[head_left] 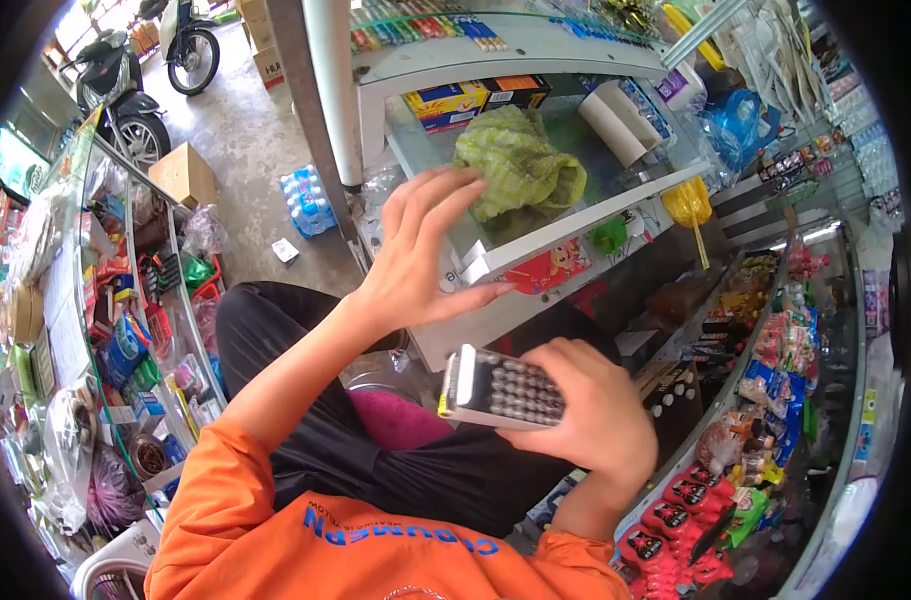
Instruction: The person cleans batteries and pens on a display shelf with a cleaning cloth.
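My right hand (590,405) is wrapped round a small open box (500,388) with rows of dark round-ended items packed inside; its white end flap faces left. My left hand (420,250) is raised above my lap with its fingers spread and nothing in it. Beyond its fingertips, a crumpled green checked cloth (515,160) lies in the open glass-bottomed drawer (565,225). Behind the cloth are a yellow and blue box (445,105) and a dark and orange box (516,92). A white cardboard roll or sleeve (618,125) lies to the cloth's right.
Glass display cases full of packets stand on the left (85,330) and right (765,400). A white post (332,90) rises beside the drawer. Wrapped bottles (307,200), a cardboard box (185,175) and motorbikes (125,95) are on the floor behind.
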`<action>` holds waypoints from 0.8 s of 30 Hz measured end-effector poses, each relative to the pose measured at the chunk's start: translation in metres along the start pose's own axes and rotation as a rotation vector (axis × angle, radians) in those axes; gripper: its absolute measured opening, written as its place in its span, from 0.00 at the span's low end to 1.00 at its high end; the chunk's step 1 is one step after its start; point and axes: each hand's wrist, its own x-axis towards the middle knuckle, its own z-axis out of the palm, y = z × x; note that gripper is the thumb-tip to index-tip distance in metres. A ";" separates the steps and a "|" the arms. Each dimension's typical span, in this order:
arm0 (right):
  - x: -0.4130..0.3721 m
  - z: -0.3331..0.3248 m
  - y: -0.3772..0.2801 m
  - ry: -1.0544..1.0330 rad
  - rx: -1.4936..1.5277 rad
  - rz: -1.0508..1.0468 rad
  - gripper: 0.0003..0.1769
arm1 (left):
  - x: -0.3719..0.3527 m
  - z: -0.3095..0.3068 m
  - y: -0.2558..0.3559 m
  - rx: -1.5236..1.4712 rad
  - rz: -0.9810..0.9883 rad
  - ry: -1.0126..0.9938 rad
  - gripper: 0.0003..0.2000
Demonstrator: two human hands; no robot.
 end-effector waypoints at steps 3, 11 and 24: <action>-0.002 -0.039 -0.021 0.154 -0.124 -0.022 0.35 | -0.023 0.015 -0.006 -0.075 -0.068 0.128 0.50; 0.097 -0.114 0.006 0.525 -0.170 0.112 0.31 | -0.049 0.033 -0.016 -0.018 -0.036 0.017 0.57; 0.212 -0.088 0.101 0.257 -0.671 0.459 0.36 | -0.054 0.030 -0.022 -0.160 -0.113 -0.023 0.56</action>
